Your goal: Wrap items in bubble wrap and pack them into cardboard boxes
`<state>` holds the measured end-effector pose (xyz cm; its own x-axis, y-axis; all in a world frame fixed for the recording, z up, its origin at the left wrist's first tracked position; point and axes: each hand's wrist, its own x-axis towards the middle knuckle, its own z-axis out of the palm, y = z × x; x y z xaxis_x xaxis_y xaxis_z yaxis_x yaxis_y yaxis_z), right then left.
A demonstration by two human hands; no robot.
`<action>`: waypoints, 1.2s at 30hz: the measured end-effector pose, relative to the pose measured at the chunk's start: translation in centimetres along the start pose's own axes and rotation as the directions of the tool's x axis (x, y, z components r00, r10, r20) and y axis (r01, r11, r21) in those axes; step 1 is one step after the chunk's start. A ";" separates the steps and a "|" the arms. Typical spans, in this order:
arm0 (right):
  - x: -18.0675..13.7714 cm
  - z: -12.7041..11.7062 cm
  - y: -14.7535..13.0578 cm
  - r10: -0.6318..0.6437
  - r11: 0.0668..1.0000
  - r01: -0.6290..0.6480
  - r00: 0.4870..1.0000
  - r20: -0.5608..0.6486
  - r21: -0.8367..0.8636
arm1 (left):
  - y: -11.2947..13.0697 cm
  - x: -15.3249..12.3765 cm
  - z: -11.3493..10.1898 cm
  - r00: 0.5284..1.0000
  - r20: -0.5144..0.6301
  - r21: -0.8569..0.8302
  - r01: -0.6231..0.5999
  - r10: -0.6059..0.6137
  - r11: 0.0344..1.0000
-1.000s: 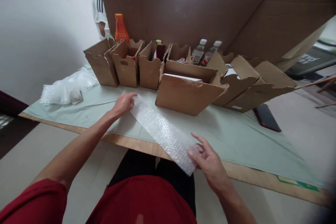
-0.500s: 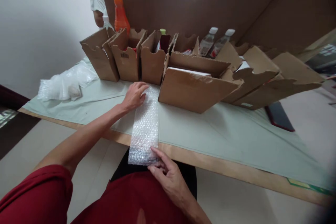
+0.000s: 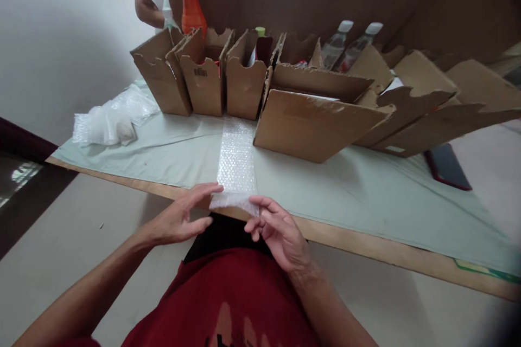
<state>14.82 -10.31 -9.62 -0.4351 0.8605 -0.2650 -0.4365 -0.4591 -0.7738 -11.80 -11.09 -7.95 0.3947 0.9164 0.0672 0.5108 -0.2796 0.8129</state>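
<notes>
A long strip of bubble wrap lies flat on the pale green cloth, running from the cardboard boxes to the table's near edge. Its near end hangs slightly over the wooden edge. My left hand reaches in from the left with its fingers stretched out, fingertips touching the strip's near left corner, thumb apart below. My right hand is curled, its fingertips pinching the strip's near right corner.
A row of open cardboard boxes stands across the table, with an orange bottle and two clear bottles behind. A pile of bubble wrap lies at the left and a dark red flat case at the right. Another person's arm shows at the back left.
The strip has swung from a diagonal to straight and slid further onto the table. My left hand came back from its far end to its near end, and my right hand shifted left.
</notes>
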 end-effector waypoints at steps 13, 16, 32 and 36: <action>1.6 -1.3 -0.2 -0.525 0.259 0.368 0.830 0.190 -0.893 | -1.7 5.8 3.0 0.897 -0.364 0.036 0.282 -0.250 0.959; 3.0 -1.3 0.3 -0.470 -0.104 0.397 0.788 0.397 -0.912 | -1.6 5.9 3.2 0.905 -0.350 0.133 0.303 -0.241 0.944; 4.9 -0.1 -1.8 -0.313 0.063 0.361 0.893 0.325 -0.930 | -1.1 2.2 3.5 0.955 -0.293 0.212 0.030 0.035 0.977; 5.8 -0.4 -1.6 -0.384 0.111 0.305 0.891 0.242 -0.946 | -1.3 3.0 3.5 0.936 -0.341 0.207 0.166 -0.088 0.964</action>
<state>13.31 -4.47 -10.10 -0.4107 0.8894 0.2009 0.5637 0.4209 -0.7107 -8.61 -8.97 -10.79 0.0639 0.9800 0.1884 0.7160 -0.1765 0.6754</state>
